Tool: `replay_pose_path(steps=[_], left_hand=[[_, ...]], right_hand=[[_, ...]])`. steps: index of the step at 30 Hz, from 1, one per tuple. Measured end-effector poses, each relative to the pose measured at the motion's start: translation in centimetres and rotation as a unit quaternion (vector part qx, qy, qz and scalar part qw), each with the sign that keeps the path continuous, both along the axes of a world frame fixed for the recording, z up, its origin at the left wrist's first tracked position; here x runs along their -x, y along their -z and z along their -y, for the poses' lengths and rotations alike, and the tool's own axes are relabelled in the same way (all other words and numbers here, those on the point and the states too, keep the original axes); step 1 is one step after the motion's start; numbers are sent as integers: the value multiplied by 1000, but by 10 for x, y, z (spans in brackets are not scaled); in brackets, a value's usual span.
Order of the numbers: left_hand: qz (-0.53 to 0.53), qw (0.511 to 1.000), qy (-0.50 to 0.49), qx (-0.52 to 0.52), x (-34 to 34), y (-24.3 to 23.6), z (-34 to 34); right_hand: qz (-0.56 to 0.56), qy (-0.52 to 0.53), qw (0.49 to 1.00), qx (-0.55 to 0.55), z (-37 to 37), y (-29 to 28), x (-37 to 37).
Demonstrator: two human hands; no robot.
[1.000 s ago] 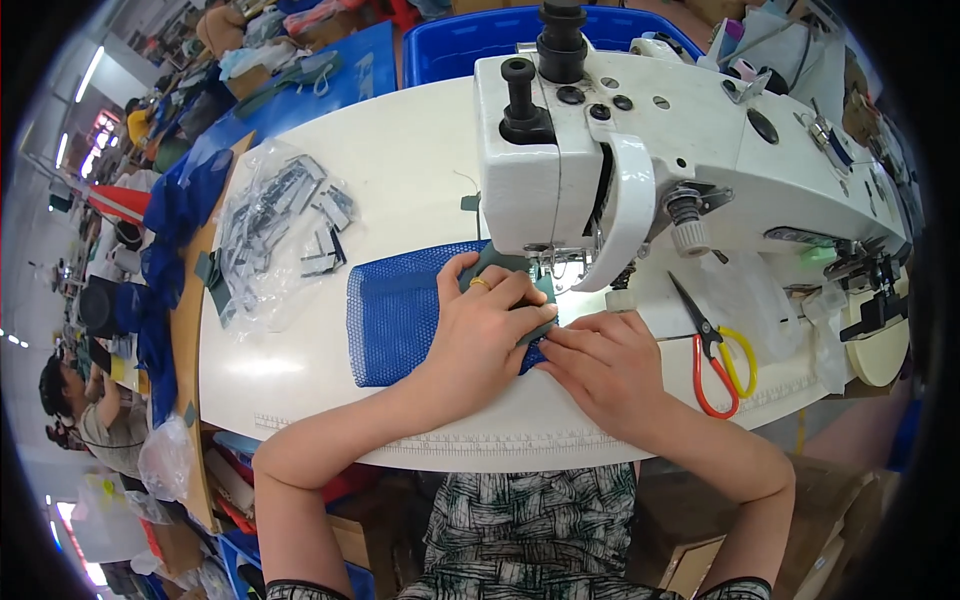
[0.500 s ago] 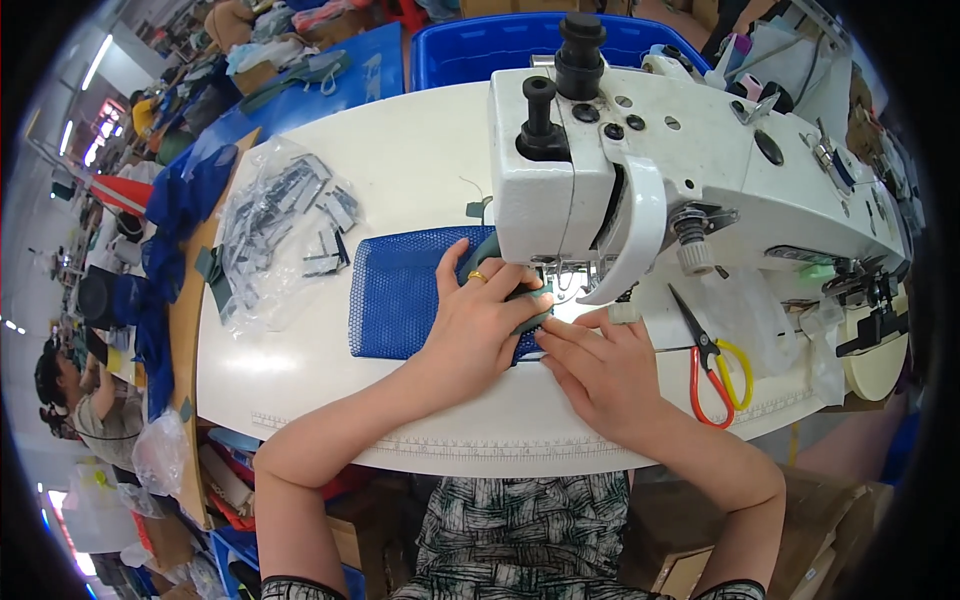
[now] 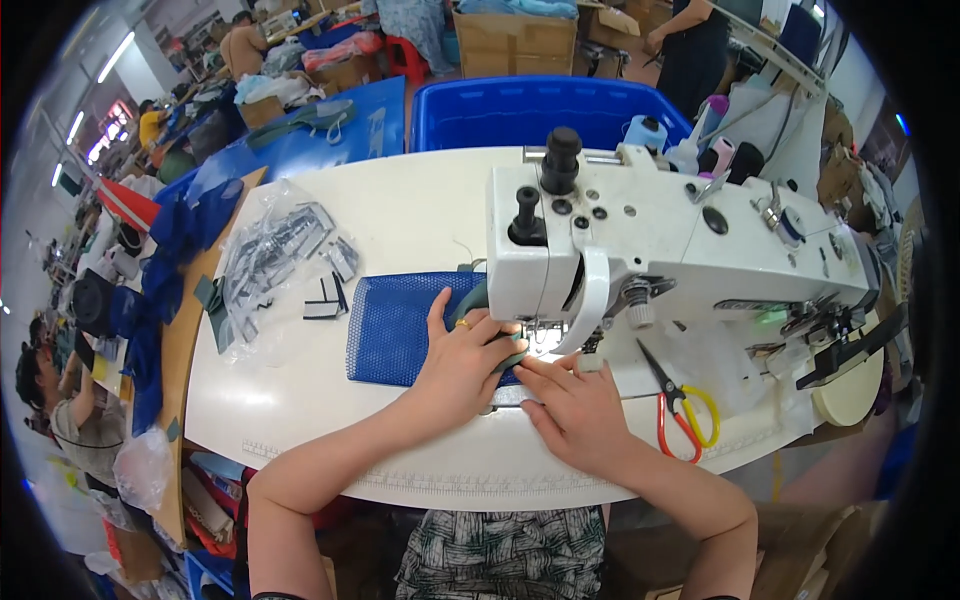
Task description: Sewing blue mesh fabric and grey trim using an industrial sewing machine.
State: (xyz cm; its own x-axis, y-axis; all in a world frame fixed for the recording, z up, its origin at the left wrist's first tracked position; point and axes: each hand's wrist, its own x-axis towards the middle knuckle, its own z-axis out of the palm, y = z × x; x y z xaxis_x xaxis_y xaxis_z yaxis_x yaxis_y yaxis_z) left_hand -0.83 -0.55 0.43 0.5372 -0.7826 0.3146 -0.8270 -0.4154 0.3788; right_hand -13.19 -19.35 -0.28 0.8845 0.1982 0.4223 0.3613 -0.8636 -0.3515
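The blue mesh panel [image 3: 392,335] lies flat on the white sewing table [image 3: 300,420], midway between its left edge and the sewing machine [image 3: 640,235], set back from the front edge. The left hand [image 3: 462,362] bends over the dark green strip [image 3: 472,302] on the panel's right side (a gold-coloured ring [image 3: 463,323] on one finger); whether it pinches, I cannot tell. The right hand [image 3: 578,412], half curled, brings its fingertips to the work beside the needle area; its grip is unclear. Scissors [image 3: 677,398] rest toward the table's front right corner.
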Motion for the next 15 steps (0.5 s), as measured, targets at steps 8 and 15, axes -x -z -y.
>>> replay_pose_path(steps=[8,15], left_hand=[[-78,937,-159,301,-17,-13,-7],[-43,969,-126,208,-37,-15,-20]], right_hand=[[-49,-10,997,-58,2,1,1],[-77,-31,990,-111,5,-2,-3]])
